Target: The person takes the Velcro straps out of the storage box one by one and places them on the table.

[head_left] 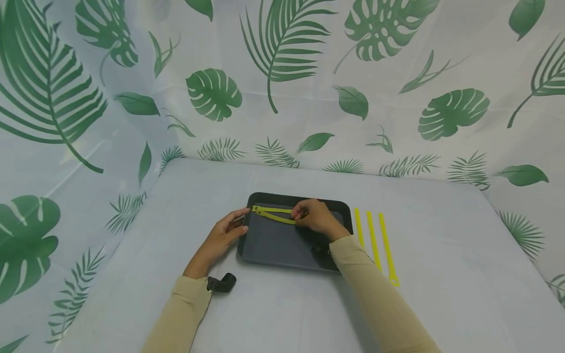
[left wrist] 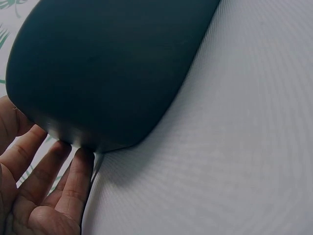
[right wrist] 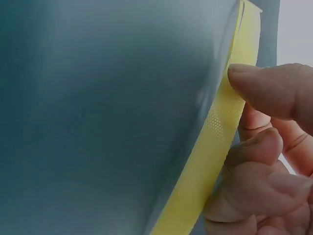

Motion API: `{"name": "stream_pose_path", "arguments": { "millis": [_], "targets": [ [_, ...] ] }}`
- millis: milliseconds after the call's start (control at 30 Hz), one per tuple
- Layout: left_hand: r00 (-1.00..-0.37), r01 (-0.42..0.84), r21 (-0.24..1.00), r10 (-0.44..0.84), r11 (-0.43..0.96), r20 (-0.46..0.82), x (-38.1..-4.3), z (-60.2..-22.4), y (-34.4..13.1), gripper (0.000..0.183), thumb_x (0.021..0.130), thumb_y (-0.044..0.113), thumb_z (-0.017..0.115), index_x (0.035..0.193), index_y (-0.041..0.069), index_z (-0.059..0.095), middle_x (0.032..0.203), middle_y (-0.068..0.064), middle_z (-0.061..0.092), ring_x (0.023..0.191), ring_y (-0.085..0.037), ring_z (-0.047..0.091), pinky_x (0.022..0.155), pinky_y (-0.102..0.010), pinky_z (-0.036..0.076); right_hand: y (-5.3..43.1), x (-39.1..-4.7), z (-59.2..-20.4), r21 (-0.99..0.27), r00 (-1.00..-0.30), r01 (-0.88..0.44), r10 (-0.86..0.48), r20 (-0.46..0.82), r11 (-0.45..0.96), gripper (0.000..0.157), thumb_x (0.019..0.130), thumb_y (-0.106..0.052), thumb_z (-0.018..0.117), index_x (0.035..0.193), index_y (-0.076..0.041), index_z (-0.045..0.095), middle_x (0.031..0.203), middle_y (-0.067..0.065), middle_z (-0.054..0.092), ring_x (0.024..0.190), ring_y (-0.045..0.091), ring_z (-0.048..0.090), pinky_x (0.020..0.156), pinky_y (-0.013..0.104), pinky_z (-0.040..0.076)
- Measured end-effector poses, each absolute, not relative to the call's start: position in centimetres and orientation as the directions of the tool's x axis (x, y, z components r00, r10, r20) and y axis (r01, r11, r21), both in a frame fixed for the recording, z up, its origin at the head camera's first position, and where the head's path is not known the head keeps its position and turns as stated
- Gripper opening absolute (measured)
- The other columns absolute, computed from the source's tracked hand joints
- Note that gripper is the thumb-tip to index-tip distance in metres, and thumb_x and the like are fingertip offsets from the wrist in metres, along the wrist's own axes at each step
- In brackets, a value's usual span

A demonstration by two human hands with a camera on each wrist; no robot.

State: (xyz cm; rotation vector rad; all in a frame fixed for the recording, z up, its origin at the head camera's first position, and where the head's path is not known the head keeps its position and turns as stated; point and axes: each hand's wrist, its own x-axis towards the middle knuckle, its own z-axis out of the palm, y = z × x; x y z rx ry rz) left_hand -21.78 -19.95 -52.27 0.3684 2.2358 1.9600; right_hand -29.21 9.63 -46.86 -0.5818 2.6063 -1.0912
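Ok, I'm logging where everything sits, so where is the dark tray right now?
In the head view, the dark tray sits on the white surface, just left of three yellow strips; the left hand touches its left edge.

**Bare left hand [left wrist: 44,188] at a smooth, dark, round-cornered tray [left wrist: 107,68]**

On my wrist feed I see its fingertips [left wrist: 84,159] touching the tray's lower edge. A pale grey, finely ribbed surface [left wrist: 234,142] fills the right; a white backdrop printed with green leaves [left wrist: 13,9] shows upper left.
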Motion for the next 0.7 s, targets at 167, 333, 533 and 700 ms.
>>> {"name": "stream_pose_path", "arguments": {
  "millis": [167,333,533,700],
  "targets": [
    [-0.958,0.099,0.989,0.280,0.113,0.064,-21.8,-52.2,-19.9,0.055,0.110,0.006,0.060,0.161,-0.006,0.042,0.168,-0.029,0.037,0.153,-0.050,0.040,0.116,-0.039,0.049,10.2,-29.0,-46.3,-0.723,-0.885,-0.275,-0.461,-0.067,0.634,0.010,0.092,0.006,0.078,0.099,-0.002,0.076,0.091,0.006,0.074,0.082,0.018,0.067,0.074,0.034,0.054],
    [-0.956,0.108,0.988,0.283,0.112,0.072,-21.8,-52.1,-20.0,0.055,0.110,0.005,0.060,0.161,-0.007,0.042,0.169,-0.029,0.036,0.153,-0.050,0.039,0.116,-0.039,0.048,10.7,-28.8,-45.6,-0.734,-0.874,-0.311,-0.485,-0.029,0.603,0.011,0.094,0.008,0.073,0.102,0.001,0.077,0.093,0.009,0.073,0.082,0.018,0.064,0.074,0.034,0.053],
    [-0.958,0.103,0.988,0.278,0.113,0.068,-21.8,-52.1,-20.0,0.055,0.110,0.005,0.060,0.160,-0.008,0.042,0.169,-0.029,0.037,0.154,-0.050,0.039,0.117,-0.040,0.047,11.1,-28.3,-44.8,-0.703,-0.871,-0.360,-0.491,0.018,0.613,0.018,0.098,0.007,0.067,0.107,-0.001,0.081,0.098,0.008,0.073,0.087,0.019,0.058,0.079,0.035,0.049],
    [-0.957,0.105,0.988,0.280,0.110,0.070,-21.8,-52.2,-19.9,0.055,0.110,0.004,0.059,0.160,-0.008,0.042,0.168,-0.029,0.037,0.154,-0.050,0.039,0.116,-0.036,0.047,11.5,-27.8,-44.3,-0.692,-0.876,-0.385,-0.479,0.064,0.611,0.021,0.097,0.007,0.067,0.107,-0.002,0.083,0.100,0.009,0.073,0.084,0.020,0.056,0.077,0.036,0.047]
  ]
}}
